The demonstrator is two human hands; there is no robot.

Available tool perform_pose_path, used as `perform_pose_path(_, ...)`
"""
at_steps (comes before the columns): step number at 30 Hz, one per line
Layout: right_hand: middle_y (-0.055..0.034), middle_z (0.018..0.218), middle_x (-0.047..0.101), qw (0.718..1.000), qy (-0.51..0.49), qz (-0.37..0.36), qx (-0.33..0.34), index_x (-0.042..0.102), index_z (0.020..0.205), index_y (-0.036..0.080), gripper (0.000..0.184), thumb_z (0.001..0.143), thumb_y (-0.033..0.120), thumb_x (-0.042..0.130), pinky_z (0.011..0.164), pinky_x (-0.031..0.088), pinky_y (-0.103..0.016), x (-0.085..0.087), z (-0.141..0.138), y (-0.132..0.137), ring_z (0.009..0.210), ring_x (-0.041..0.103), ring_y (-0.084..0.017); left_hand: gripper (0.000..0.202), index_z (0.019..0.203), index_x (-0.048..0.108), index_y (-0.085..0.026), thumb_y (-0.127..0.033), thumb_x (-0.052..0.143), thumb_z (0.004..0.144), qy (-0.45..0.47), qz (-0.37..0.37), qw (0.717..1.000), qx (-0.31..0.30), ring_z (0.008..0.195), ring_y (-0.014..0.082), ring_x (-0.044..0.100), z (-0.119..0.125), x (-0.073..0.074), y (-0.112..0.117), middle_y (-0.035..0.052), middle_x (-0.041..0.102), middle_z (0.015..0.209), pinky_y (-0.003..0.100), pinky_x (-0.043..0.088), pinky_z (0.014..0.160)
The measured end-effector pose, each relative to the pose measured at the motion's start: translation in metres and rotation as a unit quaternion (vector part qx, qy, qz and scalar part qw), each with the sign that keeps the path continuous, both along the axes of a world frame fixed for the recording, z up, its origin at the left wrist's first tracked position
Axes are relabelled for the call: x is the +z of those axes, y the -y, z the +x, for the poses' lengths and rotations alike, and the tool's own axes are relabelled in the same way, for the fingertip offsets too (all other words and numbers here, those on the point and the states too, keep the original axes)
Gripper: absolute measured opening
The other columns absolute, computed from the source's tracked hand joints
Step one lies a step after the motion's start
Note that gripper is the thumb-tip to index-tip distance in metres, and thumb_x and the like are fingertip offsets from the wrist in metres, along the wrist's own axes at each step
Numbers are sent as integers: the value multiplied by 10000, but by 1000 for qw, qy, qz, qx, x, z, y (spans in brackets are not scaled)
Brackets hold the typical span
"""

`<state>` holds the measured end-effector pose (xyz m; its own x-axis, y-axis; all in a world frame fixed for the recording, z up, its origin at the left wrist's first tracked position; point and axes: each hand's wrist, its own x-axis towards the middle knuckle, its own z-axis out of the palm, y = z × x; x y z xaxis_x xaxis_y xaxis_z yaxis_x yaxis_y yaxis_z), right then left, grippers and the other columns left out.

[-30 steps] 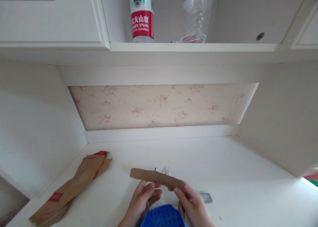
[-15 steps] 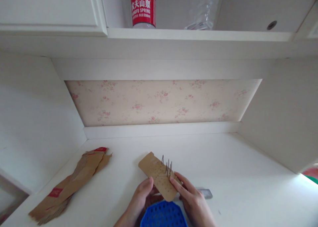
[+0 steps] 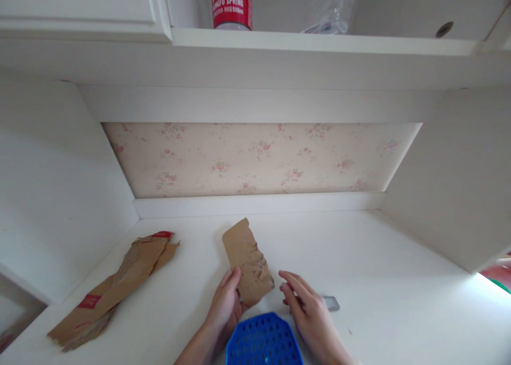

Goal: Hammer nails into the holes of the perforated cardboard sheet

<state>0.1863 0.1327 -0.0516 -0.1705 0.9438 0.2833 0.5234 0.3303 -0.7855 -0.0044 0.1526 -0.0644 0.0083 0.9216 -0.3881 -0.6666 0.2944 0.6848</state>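
My left hand (image 3: 224,307) grips a brown cardboard card (image 3: 241,248) by its lower left edge, thumb on the front. Small holes dot the card, and its lower part is creased. Several thin dark metal pins (image 3: 260,256) stick out near its right edge. Just right of the card, and apart from it, is my right hand (image 3: 306,312). Its fingers are slightly bent with gaps between them, and I see nothing held there. A blue perforated plastic basket (image 3: 263,339) sits below and between the hands, cut off by the bottom of the view.
Torn brown cardboard (image 3: 120,290) with red print lies on the left of the white tabletop (image 3: 383,312). A grey flat object (image 3: 331,303) is partly hidden behind my right hand. Above, a shelf (image 3: 279,39) carries a red-labelled bottle (image 3: 232,6) and clear plastic (image 3: 333,11).
My right hand has let go of the card and moved slightly away to the right. The card is now more upright in my left hand, its pins seen from another angle.
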Motion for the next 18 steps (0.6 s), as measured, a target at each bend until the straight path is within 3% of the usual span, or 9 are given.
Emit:
perform_pose_path(3, -105, 1230, 693, 1000, -11, -3, -12, 645, 1205, 218, 351, 978, 391, 441, 878, 579, -313, 0, -1, -2, 999, 705, -199, 389, 1161, 637, -161, -375, 713, 845, -5, 38, 999, -26, 1048, 312, 697, 2, -4, 1, 138, 746, 1104, 421, 553, 876)
perform_pose_path(7, -81, 1140, 717, 1000, -24, 19, 3, 701, 1103, 232, 287, 956, 382, 506, 912, 540, -284, 1, -3, -3, 1036, 678, -194, 456, 998, 712, -135, -469, 826, 709, -40, 97, 992, -64, 1111, 341, 656, 0, -7, 3, 146, 755, 1070, 420, 509, 950)
perform_pose_path(11, -71, 1062, 731, 999, -34, 24, 1, 701, 1093, 221, 277, 952, 376, 519, 768, 573, -232, -1, -3, -2, 884, 707, -163, 417, 992, 725, -131, -459, 800, 746, -70, 120, 986, -90, 1126, 334, 644, -3, -4, 5, 136, 761, 1049, 422, 480, 986)
perform_pose_path(18, -48, 1005, 782, 999, -20, 45, -8, 732, 999, 236, 225, 935, 367, 560, 848, 554, -250, -2, 1, 1, 920, 724, -182, 503, 978, 714, -125, -540, 802, 707, -78, 131, 983, -99, 1068, 348, 670, 2, -1, 8, 159, 760, 1013, 440, 496, 946)
